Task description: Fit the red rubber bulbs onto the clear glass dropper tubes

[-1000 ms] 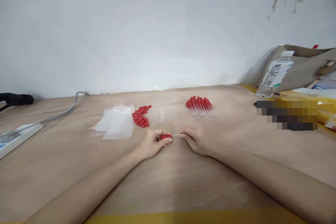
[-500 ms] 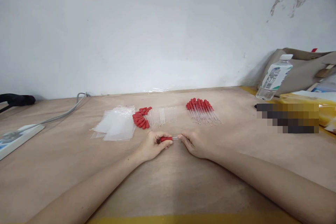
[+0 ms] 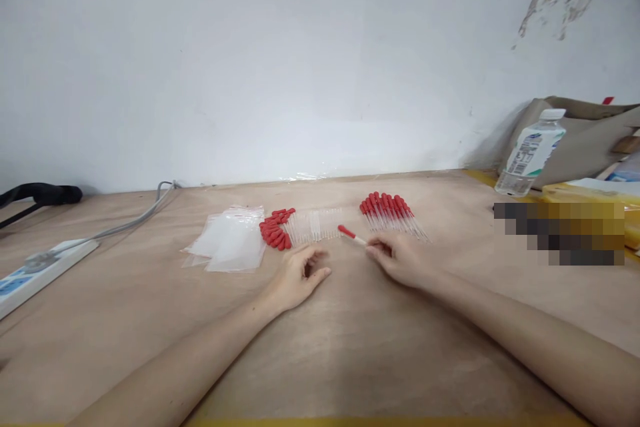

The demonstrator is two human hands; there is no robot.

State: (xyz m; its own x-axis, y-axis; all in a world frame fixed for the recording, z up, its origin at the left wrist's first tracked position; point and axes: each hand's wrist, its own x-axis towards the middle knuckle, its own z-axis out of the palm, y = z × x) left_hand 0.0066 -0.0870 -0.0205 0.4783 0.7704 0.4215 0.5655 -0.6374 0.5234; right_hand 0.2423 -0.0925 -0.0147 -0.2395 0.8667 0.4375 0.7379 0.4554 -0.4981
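Observation:
Between the thumb and fingers of my right hand [image 3: 400, 260] is a dropper [image 3: 347, 232], a clear thin tube with a red rubber bulb on its end. The bulb points up and to the left. My left hand [image 3: 300, 280] rests over the table with its fingers curled but apart and nothing in them. Beyond it lie a heap of loose red rubber bulbs [image 3: 274, 233] and a row of clear glass tubes [image 3: 316, 225]. Several more droppers [image 3: 387, 208] with red bulbs lie side by side just past my right hand.
Clear plastic bags [image 3: 230, 240] lie in a stack left of the bulbs. A power strip [image 3: 55, 270] with a grey cable sits at far left. On the right stand a water bottle [image 3: 533, 153] and a grey bag [image 3: 580, 140], near a yellow package [image 3: 575, 195].
My left hand has let go of the red bulb. My right hand has drawn the dropper away to the right and slightly forward. The view has shifted a little.

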